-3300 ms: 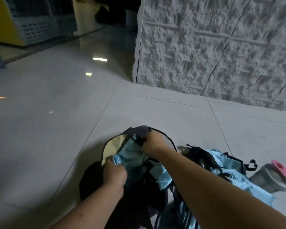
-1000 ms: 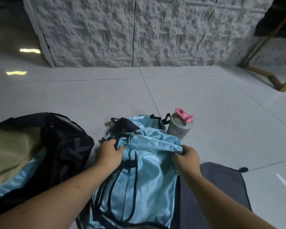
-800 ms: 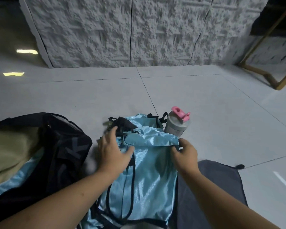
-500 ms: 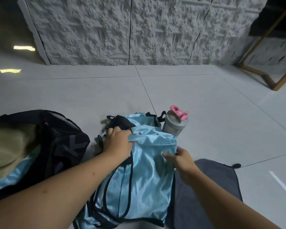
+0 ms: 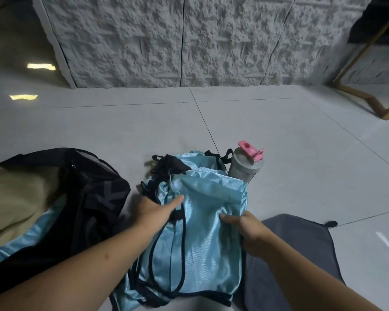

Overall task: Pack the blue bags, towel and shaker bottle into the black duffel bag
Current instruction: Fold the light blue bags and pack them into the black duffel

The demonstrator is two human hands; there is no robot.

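Light blue drawstring bag (image 5: 202, 239) lies on the tiled floor (image 5: 279, 142), center near, on top of a second blue bag (image 5: 195, 159) whose far edge sticks out behind it. Left hand (image 5: 153, 212) at the top bag's left edge, thumb straight and resting on the fabric by the black cords; other fingers hidden under the bag edge, cannot tell if they grip. Right hand (image 5: 245, 225) at the bag's right edge, fingers curled, thumb on top, pinching the blue fabric. Shaker bottle (image 5: 245, 169), grey with pink flip lid, lies tilted just behind the bags on the far right, touching them. Grey towel (image 5: 301, 250) flat on the floor, right near, partly under the top bag and the right forearm. Black duffel bag (image 5: 94, 198) at left, open, tan lining showing, another strip of blue bag fabric (image 5: 29, 239) already inside. Rough white wall (image 5: 189, 41) far; wooden frame (image 5: 373, 102) far right.
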